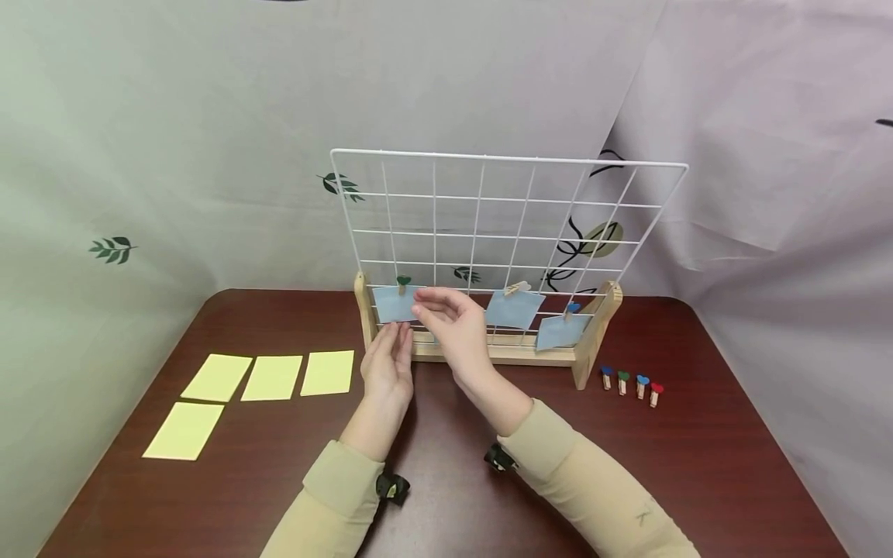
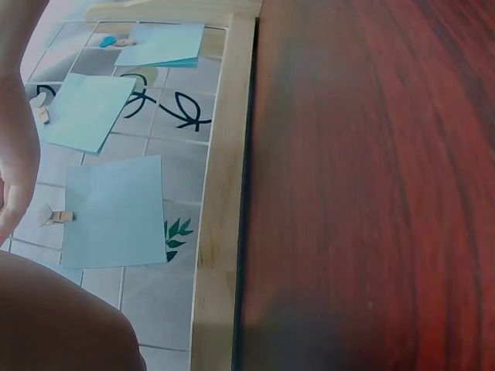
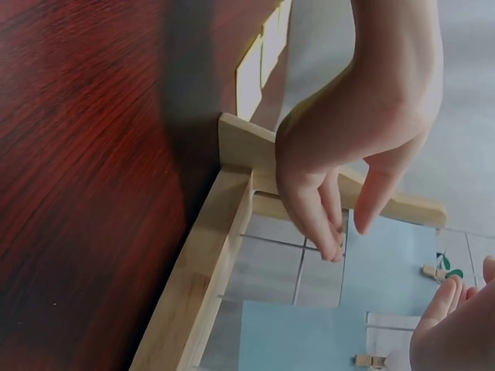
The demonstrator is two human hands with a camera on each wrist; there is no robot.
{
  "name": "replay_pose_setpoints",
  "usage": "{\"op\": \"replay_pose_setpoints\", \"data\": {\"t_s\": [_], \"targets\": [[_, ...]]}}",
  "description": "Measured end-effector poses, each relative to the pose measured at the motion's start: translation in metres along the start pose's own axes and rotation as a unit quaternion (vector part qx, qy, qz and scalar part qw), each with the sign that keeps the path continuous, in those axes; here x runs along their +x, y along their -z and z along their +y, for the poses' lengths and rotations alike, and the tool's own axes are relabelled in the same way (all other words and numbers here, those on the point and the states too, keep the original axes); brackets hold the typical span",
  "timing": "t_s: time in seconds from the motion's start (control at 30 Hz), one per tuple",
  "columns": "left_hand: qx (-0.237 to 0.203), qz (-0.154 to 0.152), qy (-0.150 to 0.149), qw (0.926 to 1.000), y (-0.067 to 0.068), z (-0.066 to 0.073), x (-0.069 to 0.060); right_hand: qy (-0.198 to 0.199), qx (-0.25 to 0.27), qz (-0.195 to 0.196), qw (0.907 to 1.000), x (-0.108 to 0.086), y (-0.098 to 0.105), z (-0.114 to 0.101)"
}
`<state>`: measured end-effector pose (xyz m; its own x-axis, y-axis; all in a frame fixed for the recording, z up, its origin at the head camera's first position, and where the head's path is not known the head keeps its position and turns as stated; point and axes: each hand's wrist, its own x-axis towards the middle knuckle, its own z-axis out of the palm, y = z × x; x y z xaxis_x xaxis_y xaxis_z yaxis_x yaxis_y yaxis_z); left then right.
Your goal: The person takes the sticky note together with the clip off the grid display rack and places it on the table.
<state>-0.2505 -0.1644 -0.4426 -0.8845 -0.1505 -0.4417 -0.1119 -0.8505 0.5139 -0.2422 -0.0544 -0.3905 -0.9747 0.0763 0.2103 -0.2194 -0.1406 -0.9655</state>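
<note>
At the left end of the white wire grid, the leftmost blue note hangs from a green-heart clip, the left hand at its lower edge with loose, unclenched fingers, while whether the right hand at its right edge pinches it I cannot tell.

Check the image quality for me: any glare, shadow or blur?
Head view: pale sheen on the tabletop toward the bottom; left wrist view: blue notes crisp-edged, soft dark patch low on the tabletop; right wrist view: dark shadow band beside the wooden stand.
</note>
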Motion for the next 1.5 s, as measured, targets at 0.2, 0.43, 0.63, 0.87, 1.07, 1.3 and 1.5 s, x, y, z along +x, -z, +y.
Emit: {"op": "replay_pose_setpoints", "data": {"t_s": [0.2,0.43,0.63,0.87,1.07,1.3,1.5], "targets": [[-0.022,0.009,0.011,0.9997,-0.002,0.0,-0.002,0.01,-0.006,0.009,0.9999,0.0,-0.007,-0.004],[-0.029,0.008,0.029,0.9991,-0.004,0.001,-0.002,0.017,0.006,0.03,0.9994,-0.001,-0.016,-0.006],[-0.033,0.005,0.038,0.9987,-0.004,0.002,-0.003,0.028,0.003,0.057,0.998,0.0,-0.021,-0.007],[-0.025,0.001,0.03,0.9992,-0.002,0.001,-0.005,0.024,-0.004,0.054,0.9982,0.001,-0.026,-0.01],[-0.016,-0.002,0.023,0.9996,-0.002,0.001,-0.005,0.037,-0.028,0.048,0.9978,0.001,-0.031,-0.012],[-0.016,-0.003,0.028,0.9995,-0.001,0.001,-0.005,0.09,-0.08,0.052,0.9914,0.005,-0.033,-0.004],[-0.018,-0.005,0.03,0.9994,-0.001,0.001,-0.003,0.116,-0.133,0.075,0.9815,0.009,-0.033,-0.002]]}}
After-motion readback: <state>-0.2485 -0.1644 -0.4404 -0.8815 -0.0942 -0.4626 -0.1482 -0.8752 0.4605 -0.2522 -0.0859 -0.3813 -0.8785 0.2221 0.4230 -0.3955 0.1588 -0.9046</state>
